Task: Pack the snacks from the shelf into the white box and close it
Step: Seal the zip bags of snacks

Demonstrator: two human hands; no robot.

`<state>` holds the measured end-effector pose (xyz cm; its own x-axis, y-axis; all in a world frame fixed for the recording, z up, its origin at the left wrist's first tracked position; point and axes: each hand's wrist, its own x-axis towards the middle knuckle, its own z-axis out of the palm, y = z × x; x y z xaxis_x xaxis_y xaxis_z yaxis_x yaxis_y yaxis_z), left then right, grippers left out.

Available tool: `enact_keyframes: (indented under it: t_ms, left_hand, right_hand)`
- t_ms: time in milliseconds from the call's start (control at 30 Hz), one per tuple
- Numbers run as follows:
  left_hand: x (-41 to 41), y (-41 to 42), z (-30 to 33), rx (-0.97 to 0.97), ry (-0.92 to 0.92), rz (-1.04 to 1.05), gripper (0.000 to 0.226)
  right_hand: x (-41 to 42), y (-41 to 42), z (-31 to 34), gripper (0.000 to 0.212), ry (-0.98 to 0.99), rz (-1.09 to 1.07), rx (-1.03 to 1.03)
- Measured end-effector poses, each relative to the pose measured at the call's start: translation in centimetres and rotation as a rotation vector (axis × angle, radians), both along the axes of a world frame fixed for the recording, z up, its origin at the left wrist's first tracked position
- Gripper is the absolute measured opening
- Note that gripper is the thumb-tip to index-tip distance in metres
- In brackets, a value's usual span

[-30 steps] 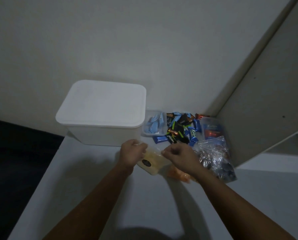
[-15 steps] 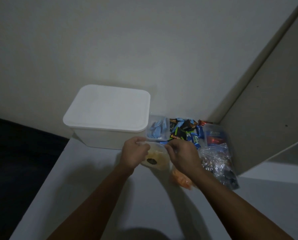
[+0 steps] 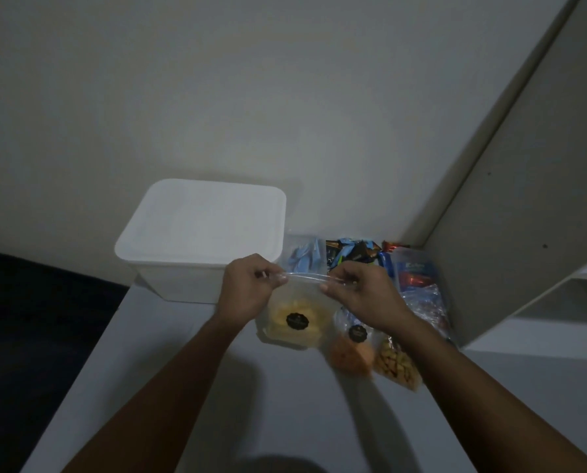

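Head view: the left hand (image 3: 247, 288) and right hand (image 3: 360, 291) each pinch one end of the clear bag of yellow snacks (image 3: 297, 319) along its top strip, probably pressing it sealed for packing. It hangs just beside the white box (image 3: 199, 240) (lid on, so nothing packed yet).

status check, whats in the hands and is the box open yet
Left hand and right hand both pinching top edge of yellow snack bag. White box lid on. Nothing packed yet.

White shelf (image 3: 169, 387): box (image 3: 182, 281), snack bags (image 3: 351, 353).
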<state>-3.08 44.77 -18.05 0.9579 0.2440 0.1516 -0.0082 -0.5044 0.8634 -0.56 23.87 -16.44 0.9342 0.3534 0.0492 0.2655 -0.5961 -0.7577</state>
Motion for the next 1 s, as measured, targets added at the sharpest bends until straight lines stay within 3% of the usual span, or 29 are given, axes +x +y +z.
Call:
enact_keyframes:
  t_ms: [167,467,667,867,1000]
  left_hand:
    - [0.3,0.4,1.5,-0.121,0.079,-0.106,0.010]
    - [0.0,0.6,3.6,-0.232,-0.032,-0.081,0.021]
    - [0.3,0.4,3.5,-0.255,-0.063,-0.040,0.022]
    - [0.9,-0.1,4.3,-0.293,-0.063,-0.107,0.004]
    - [1.3,-0.5,4.5,-0.294,-0.076,-0.100,0.017]
  right_hand:
    - [0.2,-0.3,0.2,0.005,-0.025,-0.049,0.032]
    - [0.8,-0.3,2.0,0.005,0.073,-0.141,0.286]
    - [1.0,0.5,2.5,0.005,0.078,-0.196,0.271]
    - [1.7,0.6,3.0,0.016,0.035,-0.168,0.317]
    - [1.7,0.6,3.6,0.010,0.005,-0.120,0.303]
